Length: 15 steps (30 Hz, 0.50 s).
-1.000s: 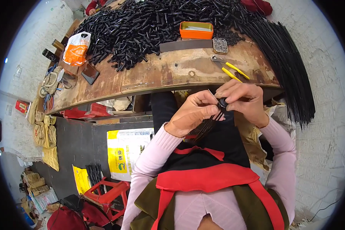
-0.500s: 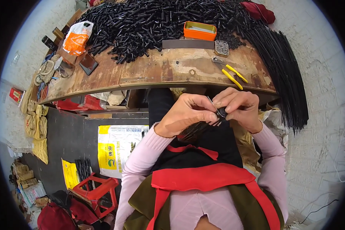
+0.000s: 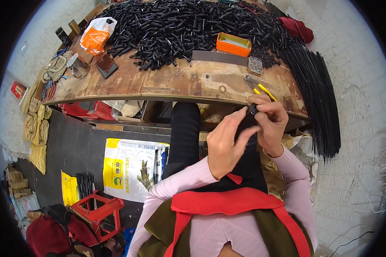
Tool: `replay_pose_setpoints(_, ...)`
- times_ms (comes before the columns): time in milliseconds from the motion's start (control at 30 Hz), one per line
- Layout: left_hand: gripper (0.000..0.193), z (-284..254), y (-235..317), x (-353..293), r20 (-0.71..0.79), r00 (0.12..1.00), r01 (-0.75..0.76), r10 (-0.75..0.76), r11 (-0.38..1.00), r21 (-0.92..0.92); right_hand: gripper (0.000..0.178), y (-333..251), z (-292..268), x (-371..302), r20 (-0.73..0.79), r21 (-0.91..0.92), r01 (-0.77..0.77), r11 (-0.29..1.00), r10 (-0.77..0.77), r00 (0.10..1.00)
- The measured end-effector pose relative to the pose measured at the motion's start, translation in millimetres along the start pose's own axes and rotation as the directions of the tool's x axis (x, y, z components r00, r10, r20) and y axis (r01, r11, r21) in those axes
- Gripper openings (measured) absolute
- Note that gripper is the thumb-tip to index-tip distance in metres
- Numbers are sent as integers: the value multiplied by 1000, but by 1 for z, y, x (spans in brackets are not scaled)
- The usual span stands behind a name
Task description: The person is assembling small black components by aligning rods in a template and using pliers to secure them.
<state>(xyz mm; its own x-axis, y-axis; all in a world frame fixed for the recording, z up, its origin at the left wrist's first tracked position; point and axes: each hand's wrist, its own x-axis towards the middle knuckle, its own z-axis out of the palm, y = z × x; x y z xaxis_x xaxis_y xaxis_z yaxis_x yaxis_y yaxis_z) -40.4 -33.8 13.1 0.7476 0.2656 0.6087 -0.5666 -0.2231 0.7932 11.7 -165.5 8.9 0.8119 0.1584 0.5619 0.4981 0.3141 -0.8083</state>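
Observation:
In front of the table edge, my right hand (image 3: pixel 271 126) is closed on a small black round part (image 3: pixel 253 109), pinched between thumb and fingers. A thin pale wire or rod (image 3: pixel 247 98) stands up beside the part; whether it is fixed to it I cannot tell. My left hand (image 3: pixel 226 143) lies just left of it, fingers stretched out and thumb spread away. Its fingertips come up close to the part, but whether they touch it is unclear. Beyond my right hand lie yellow-handled pliers (image 3: pixel 267 92), partly covered by my fingers.
Black tubular parts (image 3: pixel 171 30) heap across the far table. An orange tin (image 3: pixel 233 47), a square box of small metal pieces (image 3: pixel 254 65), a phone (image 3: pixel 106 66) and a glass mug (image 3: pixel 76 65) stand there. Long black rods (image 3: pixel 315 94) hang off the right side. A red stool (image 3: pixel 99 210) stands lower left.
My left hand has opened from its pinch beside the black part and turned, thumb now apart. My right hand still holds the part, now slightly farther from me. The whole view has shifted a little.

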Motion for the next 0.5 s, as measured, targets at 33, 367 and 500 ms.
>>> replay_pose_setpoints(33, 24, 0, 0, 1, 1, 1000, -20, 20, 999, 33, 17, -3, 4, 0, 8, -31, 20, 999, -20, 1000)
replay_pose_setpoints(367, 42, -62, -14, 55, 204, 920, 391, -334, 777, -492, 18, 18, 11, 31, 254, -216, -318, 923, 368, 894)
replay_pose_setpoints(500, 47, -81, -30, 57, 207, 923, 384, -326, 819, -427, 7, 25, 47, 14, 272, -66, -571, 818, 565, 779)
